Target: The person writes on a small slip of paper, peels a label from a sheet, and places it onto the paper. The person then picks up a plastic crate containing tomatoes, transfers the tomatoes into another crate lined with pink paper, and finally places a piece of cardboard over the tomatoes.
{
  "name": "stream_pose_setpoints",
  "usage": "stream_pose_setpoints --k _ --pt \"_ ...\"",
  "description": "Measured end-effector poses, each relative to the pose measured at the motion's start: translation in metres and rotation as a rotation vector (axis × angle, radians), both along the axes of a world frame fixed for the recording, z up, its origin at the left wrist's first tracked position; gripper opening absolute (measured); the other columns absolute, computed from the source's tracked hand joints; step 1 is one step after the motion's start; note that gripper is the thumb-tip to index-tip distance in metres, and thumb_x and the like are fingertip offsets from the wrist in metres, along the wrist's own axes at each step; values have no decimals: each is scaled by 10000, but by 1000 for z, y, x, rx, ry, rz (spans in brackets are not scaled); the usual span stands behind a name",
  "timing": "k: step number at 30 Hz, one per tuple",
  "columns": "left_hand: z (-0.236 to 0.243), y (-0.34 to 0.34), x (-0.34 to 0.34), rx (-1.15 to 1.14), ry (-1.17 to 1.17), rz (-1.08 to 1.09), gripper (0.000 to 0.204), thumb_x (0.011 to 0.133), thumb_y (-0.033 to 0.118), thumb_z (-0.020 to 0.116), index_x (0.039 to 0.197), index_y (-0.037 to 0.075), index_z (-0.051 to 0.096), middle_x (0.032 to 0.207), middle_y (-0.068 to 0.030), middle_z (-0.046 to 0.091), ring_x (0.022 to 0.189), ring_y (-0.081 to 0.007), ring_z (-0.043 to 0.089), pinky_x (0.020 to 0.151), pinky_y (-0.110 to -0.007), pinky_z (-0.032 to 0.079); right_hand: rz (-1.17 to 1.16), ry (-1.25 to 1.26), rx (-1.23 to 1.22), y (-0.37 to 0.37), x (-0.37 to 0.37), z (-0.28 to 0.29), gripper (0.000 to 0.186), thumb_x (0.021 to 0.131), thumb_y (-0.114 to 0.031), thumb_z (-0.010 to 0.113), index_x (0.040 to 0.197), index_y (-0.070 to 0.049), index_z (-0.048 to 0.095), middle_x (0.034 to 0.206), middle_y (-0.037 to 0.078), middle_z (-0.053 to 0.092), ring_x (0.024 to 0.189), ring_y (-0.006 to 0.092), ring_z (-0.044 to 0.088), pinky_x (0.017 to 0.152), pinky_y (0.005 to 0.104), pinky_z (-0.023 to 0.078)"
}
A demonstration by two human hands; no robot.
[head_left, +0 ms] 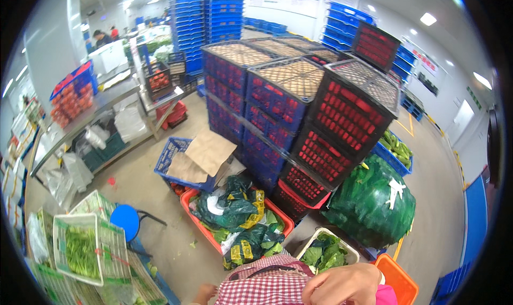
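My right hand (342, 284) is raised at the lower edge, in front of the red-and-white checked apron (262, 286). Its fingers are curled in, and whatever they hold, if anything, is hidden. A pink sleeve shows behind its wrist. Low beside the apron's left side, only a small blurred part of my left hand (204, 293) shows; its fingers cannot be made out. Ahead of me sits a red crate (200, 226) with dark green plastic bags (227, 206) and loose leaves. Closest to my right hand are a white basket (350, 250) of leafy greens and an orange bin (398, 278).
Tall stacked crates (278, 99) of red contents stand ahead. A big green wrapped bundle (368, 203) is to their right. A blue crate (176, 155) holds cardboard. On the left are a blue stool (125, 222), baskets of greens (80, 249) and a metal table (107, 99).
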State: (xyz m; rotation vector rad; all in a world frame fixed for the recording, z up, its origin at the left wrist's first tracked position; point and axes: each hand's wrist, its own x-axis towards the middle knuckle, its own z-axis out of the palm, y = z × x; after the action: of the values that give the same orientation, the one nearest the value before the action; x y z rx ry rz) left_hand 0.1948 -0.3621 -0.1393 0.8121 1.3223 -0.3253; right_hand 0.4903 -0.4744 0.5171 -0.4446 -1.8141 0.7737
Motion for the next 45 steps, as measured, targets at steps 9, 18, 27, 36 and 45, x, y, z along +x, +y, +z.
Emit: stream_pose_setpoints --k 9,18,27,36,45 --pt "76 65 57 341 -34 -305 162 802 163 523 862 40 610 788 -108 608 699 -201 577 603 -310 460 -21 -18 80 -11 23 -6 165 834 -84 532 974 -80 619 628 47 463 510 180 438 503 322 358" --pt "105 96 122 529 -162 -322 141 781 154 507 852 86 609 801 -113 598 740 -248 576 649 -346 463 -636 207 -222 -61 143 -26 307 685 57 661 986 44 598 772 111 594 626 159 560 584 295 453" --pt "270 153 269 740 -414 123 194 789 199 553 881 44 621 764 -68 633 695 -171 607 607 -271 490 -1493 507 -18 -84 443 3 166 822 -52 509 970 7 554 688 12 520 578 81 492 547 205 402" --pt "550 132 500 1318 -880 63 167 799 58 515 940 -17 565 913 -68 578 851 -132 535 780 -254 417 -1981 232 -159 -79 665 -6 318 782 -180 600 1054 -26 541 853 47 563 776 140 527 696 273 435" --pt "669 113 613 1865 -1037 -286 365 762 109 572 1108 15 506 1158 -137 495 1091 -247 470 926 -343 351 -2025 -40 -23 -47 680 -6 343 737 -184 624 1023 -6 562 1020 154 537 996 256 496 873 330 382"
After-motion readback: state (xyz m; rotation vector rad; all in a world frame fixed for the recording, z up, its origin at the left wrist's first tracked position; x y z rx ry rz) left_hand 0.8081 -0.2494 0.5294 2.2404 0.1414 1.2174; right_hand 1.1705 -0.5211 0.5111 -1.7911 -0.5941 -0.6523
